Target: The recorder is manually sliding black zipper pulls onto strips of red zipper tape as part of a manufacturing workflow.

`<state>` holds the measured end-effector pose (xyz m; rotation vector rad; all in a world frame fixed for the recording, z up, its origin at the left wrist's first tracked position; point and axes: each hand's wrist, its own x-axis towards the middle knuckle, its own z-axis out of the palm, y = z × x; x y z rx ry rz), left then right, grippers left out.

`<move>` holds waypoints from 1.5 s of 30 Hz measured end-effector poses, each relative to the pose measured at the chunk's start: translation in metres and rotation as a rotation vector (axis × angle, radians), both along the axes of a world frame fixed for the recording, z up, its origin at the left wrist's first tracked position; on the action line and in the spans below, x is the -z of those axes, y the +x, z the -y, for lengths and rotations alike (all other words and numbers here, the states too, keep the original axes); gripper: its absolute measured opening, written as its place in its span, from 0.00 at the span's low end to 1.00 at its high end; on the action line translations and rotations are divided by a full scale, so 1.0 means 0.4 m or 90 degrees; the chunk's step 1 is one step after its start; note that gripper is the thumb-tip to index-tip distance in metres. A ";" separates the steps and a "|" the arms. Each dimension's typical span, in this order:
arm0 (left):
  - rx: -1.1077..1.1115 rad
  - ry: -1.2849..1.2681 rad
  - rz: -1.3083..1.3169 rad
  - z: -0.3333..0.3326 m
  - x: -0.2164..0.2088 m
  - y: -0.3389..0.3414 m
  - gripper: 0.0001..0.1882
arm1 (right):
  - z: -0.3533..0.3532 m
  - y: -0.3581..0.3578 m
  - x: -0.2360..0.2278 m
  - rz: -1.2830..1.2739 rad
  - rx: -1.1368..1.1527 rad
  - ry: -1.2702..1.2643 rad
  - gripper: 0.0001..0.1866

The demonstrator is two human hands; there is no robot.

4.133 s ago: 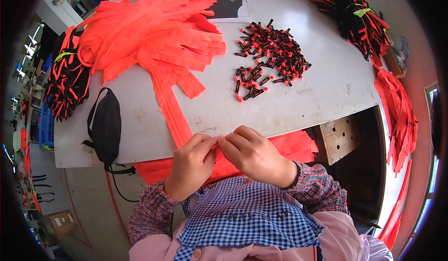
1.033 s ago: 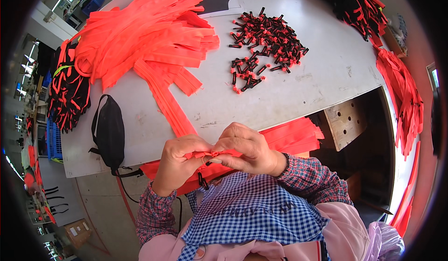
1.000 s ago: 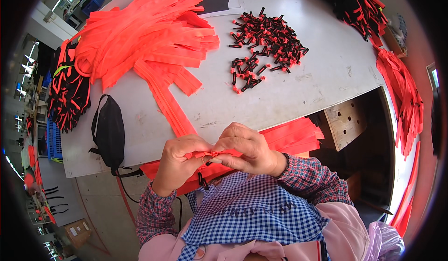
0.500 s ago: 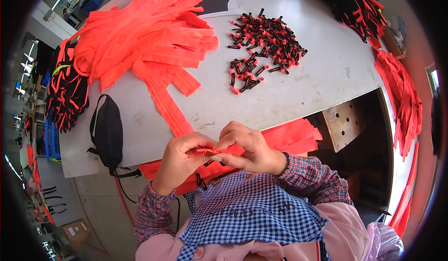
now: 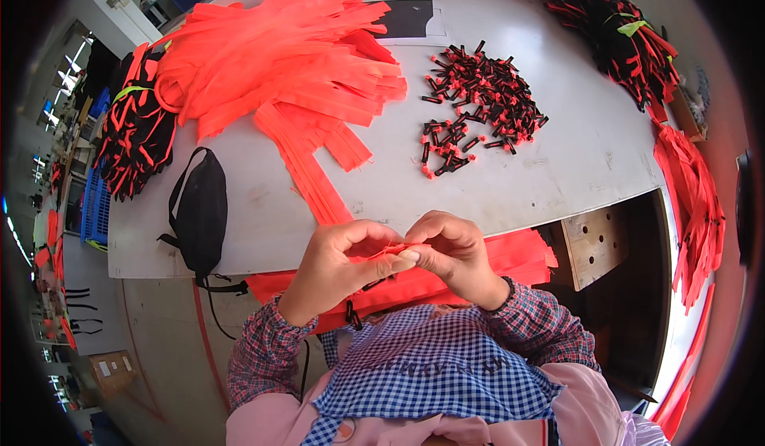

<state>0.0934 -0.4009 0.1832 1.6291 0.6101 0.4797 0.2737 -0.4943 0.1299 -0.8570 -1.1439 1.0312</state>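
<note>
Both hands meet in front of my chest, above the table's near edge. My left hand (image 5: 339, 263) and my right hand (image 5: 460, 261) pinch the end of an orange-red zipper tape (image 5: 390, 250) between thumbs and fingertips, the thumb tips almost touching. Whether a slider sits inside the pinch is hidden. More orange-red tapes (image 5: 514, 256) lie across my lap under the wrists, and a small black pull (image 5: 352, 314) hangs below them. From the big heap of orange-red tapes (image 5: 263, 55), a few strips (image 5: 315, 179) run down the table toward my left hand.
A pile of small black pulls with red ends (image 5: 498, 99) lies on the white table (image 5: 414, 199). Left are a black pouch (image 5: 202, 215) and a tied black-and-red bundle (image 5: 135, 135); another bundle (image 5: 617, 35) lies far right. An open drawer space with a holed board (image 5: 594, 243) sits right.
My hands have come closer together, thumb tips now nearly meeting on the tape. The whole view has shifted, so the table's things appear farther right.
</note>
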 end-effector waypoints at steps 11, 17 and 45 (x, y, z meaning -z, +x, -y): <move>0.143 0.244 -0.060 -0.031 0.084 0.009 0.24 | -0.059 0.103 -0.111 -0.293 0.411 0.020 0.15; 0.193 0.325 -0.237 -0.135 0.155 -0.092 0.23 | 0.023 0.406 -0.138 -0.243 0.634 0.137 0.18; -0.120 0.271 0.011 -0.012 0.073 -0.026 0.17 | -0.078 0.005 -0.076 0.414 0.033 -0.037 0.12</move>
